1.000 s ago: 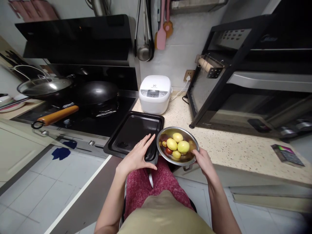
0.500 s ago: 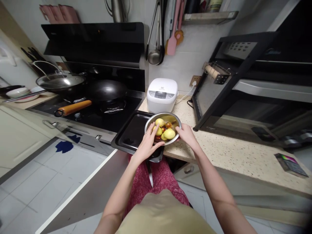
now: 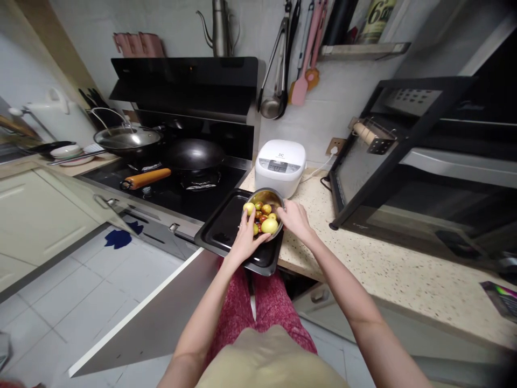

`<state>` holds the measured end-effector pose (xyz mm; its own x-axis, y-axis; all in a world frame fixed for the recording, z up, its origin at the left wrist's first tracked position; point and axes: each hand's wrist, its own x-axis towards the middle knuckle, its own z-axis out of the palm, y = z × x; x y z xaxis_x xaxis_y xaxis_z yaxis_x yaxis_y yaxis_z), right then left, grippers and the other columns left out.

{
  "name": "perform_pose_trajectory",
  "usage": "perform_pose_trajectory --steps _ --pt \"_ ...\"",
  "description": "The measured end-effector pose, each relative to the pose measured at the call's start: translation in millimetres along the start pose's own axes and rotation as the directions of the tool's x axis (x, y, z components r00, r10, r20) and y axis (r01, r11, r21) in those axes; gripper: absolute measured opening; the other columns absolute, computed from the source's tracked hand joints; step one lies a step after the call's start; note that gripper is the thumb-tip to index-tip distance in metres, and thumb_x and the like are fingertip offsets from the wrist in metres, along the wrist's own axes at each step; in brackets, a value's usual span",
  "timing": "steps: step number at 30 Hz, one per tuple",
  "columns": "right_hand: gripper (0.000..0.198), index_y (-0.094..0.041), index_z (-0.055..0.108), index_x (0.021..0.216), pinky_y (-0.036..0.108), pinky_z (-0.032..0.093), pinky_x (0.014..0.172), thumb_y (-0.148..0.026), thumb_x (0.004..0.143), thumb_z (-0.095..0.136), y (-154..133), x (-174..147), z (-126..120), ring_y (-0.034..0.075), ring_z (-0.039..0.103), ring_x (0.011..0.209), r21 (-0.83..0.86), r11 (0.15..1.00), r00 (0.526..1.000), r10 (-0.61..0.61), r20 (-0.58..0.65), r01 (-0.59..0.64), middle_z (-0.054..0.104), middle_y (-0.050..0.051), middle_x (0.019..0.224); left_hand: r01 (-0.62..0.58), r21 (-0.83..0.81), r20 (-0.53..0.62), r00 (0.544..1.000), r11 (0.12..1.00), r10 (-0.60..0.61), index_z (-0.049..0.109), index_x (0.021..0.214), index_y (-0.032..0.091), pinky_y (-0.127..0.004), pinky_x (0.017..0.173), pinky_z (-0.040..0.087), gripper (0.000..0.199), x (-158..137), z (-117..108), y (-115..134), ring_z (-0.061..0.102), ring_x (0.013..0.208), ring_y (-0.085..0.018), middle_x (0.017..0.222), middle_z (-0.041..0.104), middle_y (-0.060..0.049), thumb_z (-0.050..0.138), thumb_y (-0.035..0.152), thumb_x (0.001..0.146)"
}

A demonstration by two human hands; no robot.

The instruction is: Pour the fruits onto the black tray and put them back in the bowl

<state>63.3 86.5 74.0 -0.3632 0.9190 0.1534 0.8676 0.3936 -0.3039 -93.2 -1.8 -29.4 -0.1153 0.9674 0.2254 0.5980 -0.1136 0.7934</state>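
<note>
A steel bowl (image 3: pixel 274 197) tilts leftward over a black baking tray (image 3: pixel 218 229). Inside it lie yellow-green fruits (image 3: pixel 269 226) and several smaller red-brown and green fruits that look like jujubes (image 3: pixel 266 209). My right hand (image 3: pixel 294 220) grips the bowl's right rim, thumb over the edge. Stretched across the lower left rim, my left hand (image 3: pixel 245 237) has its fingers and thumb spread, with the fingertips against the fruit. One pale yellow fruit (image 3: pixel 249 208) is at the left rim by those fingertips. The underside of the bowl is hidden.
Behind the bowl stands a white rice cooker (image 3: pixel 280 166). A wok (image 3: pixel 196 154) with a wooden handle and a lidded pan (image 3: pixel 127 141) sit on the stove. An oven (image 3: pixel 444 199) is to the right. An open cabinet door (image 3: pixel 149 318) juts out at lower left.
The bowl has tipped further left, and its fruit has shifted, with one yellow fruit now at the left rim. Both hands moved with it. The view has turned slightly left.
</note>
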Motion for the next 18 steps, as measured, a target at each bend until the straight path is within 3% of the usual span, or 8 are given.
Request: perform_pose_trajectory --steps 12,18 --pt "0.033 -0.016 0.073 0.112 0.031 0.044 0.081 -0.023 0.095 0.045 -9 15 -12 0.029 0.071 0.105 -0.173 0.985 0.999 -0.018 -0.027 0.013 0.078 0.017 0.111 0.055 -0.095 -0.020 0.998 0.994 -0.057 0.004 0.168 0.024 -0.061 0.130 0.016 0.112 1 2 -6 0.006 0.163 -0.040 0.173 -0.008 -0.022 0.075 0.056 0.087" --pt "0.033 -0.014 0.074 0.110 0.031 0.045 0.082 -0.022 0.094 0.046 -9 20 -17 0.029 0.071 0.104 -0.206 0.979 1.000 -0.018 -0.022 0.013 0.078 0.018 0.112 0.121 -0.062 -0.001 0.993 0.991 -0.121 0.003 0.168 0.020 -0.062 0.129 0.016 0.114 2 2 -10 0.003 0.163 -0.042 0.173 -0.010 -0.025 0.075 0.057 0.087"
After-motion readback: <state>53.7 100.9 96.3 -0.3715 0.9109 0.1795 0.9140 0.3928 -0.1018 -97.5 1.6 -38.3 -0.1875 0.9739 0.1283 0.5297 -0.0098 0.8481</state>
